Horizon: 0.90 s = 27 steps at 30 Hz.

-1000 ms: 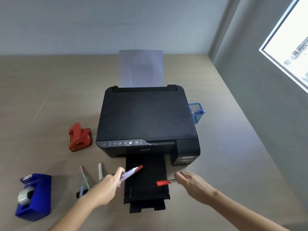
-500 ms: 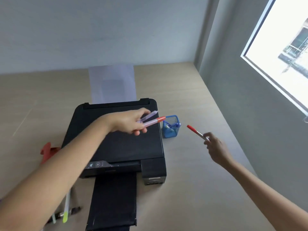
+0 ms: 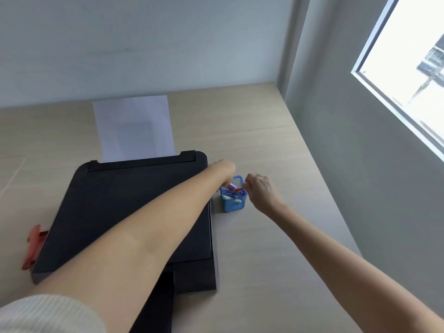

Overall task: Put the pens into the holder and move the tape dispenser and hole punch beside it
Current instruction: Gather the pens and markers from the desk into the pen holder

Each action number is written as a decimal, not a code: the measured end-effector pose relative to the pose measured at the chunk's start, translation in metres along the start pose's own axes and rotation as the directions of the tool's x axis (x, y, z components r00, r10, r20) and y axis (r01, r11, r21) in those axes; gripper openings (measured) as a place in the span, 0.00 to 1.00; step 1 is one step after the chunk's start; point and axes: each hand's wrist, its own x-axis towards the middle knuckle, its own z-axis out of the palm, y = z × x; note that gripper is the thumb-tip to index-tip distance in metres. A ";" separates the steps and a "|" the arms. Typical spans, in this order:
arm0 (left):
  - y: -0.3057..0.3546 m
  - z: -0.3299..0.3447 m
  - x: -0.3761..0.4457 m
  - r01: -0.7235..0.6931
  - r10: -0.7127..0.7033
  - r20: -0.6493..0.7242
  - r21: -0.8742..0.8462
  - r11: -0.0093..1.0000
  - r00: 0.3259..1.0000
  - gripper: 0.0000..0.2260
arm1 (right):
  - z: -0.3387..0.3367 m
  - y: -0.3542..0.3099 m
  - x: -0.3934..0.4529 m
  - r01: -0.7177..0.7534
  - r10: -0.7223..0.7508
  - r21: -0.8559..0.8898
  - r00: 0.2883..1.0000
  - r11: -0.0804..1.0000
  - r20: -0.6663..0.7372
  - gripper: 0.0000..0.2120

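A blue mesh holder (image 3: 234, 204) stands on the desk just right of the black printer. My left hand (image 3: 223, 169) reaches across the printer and hangs over the holder's left rim, fingers down on lilac pens (image 3: 230, 187) whose lower ends are inside the holder. My right hand (image 3: 258, 188) is at the holder's right rim, pinching a red-capped pen (image 3: 238, 189) that lies across the opening. More pens sit inside the holder. The red hole punch (image 3: 33, 246) peeks out left of the printer, mostly hidden. The tape dispenser is out of view.
The black printer (image 3: 108, 207) fills the middle of the desk, with white paper (image 3: 133, 127) standing in its rear feed. A grey wall (image 3: 360, 164) and a window close off the right side. Bare desk (image 3: 264, 260) lies in front of the holder.
Both hands have come together over the holder; the left hand's pens now point down into it and the right hand's red pen has reached its rim. The camera has swung right.
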 end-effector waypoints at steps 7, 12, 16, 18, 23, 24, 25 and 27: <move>0.000 0.020 0.022 -0.076 0.104 -0.148 0.184 0.980 0.983 0.14 | 0.019 0.009 -0.001 -0.002 0.004 -0.033 0.999 0.999 0.051 0.10; -0.019 -0.004 -0.005 -0.225 0.224 -0.338 0.038 0.974 0.914 0.16 | -0.001 -0.001 -0.004 -0.045 0.051 0.054 0.992 0.998 -0.115 0.10; -0.067 -0.027 -0.071 -0.431 0.282 -0.521 -0.189 0.882 0.806 0.18 | -0.033 -0.048 0.000 0.028 0.007 0.136 0.969 0.990 -0.247 0.10; -0.110 -0.027 -0.117 -0.489 0.265 -0.585 -0.265 0.831 0.767 0.15 | -0.042 -0.087 -0.004 0.106 -0.059 0.152 0.956 0.983 -0.287 0.10; -0.244 0.024 -0.212 -0.373 0.026 -0.566 -0.508 0.776 0.824 0.09 | -0.019 -0.197 -0.031 0.301 -0.235 0.234 0.933 0.924 -0.271 0.09; -0.272 0.043 -0.227 -0.305 -0.051 -0.532 -0.560 0.770 0.845 0.08 | -0.008 -0.220 -0.039 0.353 -0.289 0.234 0.920 0.906 -0.266 0.08; -0.300 0.065 -0.241 -0.236 -0.127 -0.492 -0.609 0.757 0.861 0.07 | 0.005 -0.243 -0.048 0.406 -0.346 0.234 0.902 0.884 -0.257 0.08; -0.347 0.112 -0.263 -0.077 -0.264 -0.388 -0.674 0.735 0.883 0.03 | 0.032 -0.285 -0.066 0.488 -0.445 0.256 0.871 0.834 -0.209 0.07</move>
